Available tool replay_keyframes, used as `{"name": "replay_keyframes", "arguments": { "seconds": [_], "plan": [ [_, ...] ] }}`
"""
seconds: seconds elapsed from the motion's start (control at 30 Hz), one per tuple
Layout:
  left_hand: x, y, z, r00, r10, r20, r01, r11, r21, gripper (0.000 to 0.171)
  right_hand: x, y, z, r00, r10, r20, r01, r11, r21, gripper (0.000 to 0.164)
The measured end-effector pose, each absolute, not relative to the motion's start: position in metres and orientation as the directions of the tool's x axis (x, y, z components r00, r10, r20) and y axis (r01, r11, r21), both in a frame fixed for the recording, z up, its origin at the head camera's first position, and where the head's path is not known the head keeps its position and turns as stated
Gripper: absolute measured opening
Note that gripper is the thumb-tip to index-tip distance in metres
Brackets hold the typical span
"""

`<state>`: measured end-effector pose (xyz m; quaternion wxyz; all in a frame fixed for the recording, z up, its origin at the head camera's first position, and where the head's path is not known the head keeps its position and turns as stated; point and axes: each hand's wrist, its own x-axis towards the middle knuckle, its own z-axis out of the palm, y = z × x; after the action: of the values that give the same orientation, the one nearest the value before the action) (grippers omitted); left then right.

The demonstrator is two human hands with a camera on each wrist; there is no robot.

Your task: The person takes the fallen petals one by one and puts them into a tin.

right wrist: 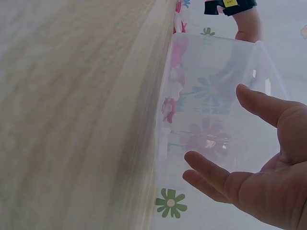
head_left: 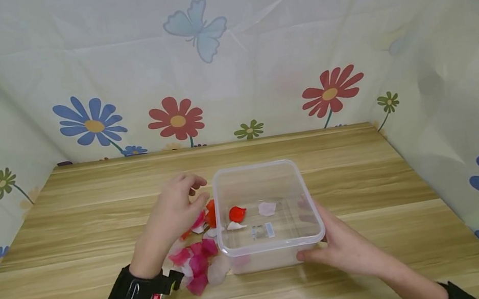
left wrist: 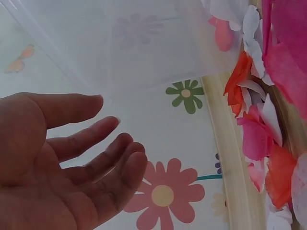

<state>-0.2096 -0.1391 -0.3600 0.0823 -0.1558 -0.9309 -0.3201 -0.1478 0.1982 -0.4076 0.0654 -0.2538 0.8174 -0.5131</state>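
Observation:
A clear plastic container (head_left: 272, 245) without a lid stands on the wooden table. Inside lie a red petal (head_left: 237, 214), a pale petal (head_left: 267, 209) and a small white petal (head_left: 235, 226). My right hand (head_left: 346, 244) holds the container's near right corner, thumb on the front wall and fingers along the right side. Left of the container, my left hand (head_left: 176, 208) hovers above a pile of pink, red and white petals (head_left: 198, 264). Its fingers are loosely bent; in the left wrist view the palm (left wrist: 53, 191) holds nothing.
The wooden table (head_left: 114, 214) reaches back to a white curtain (head_left: 253, 54) printed with flowers and a butterfly. Similar curtain hangs along both sides. The petal pile touches the container's left side. Both wrists wear black straps (head_left: 135, 294).

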Motion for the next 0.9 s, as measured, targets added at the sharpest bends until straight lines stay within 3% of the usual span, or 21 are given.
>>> {"name": "replay_keyframes", "arguments": {
  "seconds": [0.4,0.9],
  "plan": [
    [-0.219,-0.144,-0.38,-0.961,0.262,-0.093,0.193,0.87,0.454,0.034,-0.148,0.198,-0.407,-0.868,-0.473,0.151,-0.348,0.364,-0.864,0.11],
    [-0.224,-0.147,-0.397,-0.941,0.313,-0.128,0.23,0.871,0.433,0.024,-0.148,0.199,-0.407,-0.863,-0.481,0.152,-0.35,0.354,-0.867,0.111]
  ]
}}
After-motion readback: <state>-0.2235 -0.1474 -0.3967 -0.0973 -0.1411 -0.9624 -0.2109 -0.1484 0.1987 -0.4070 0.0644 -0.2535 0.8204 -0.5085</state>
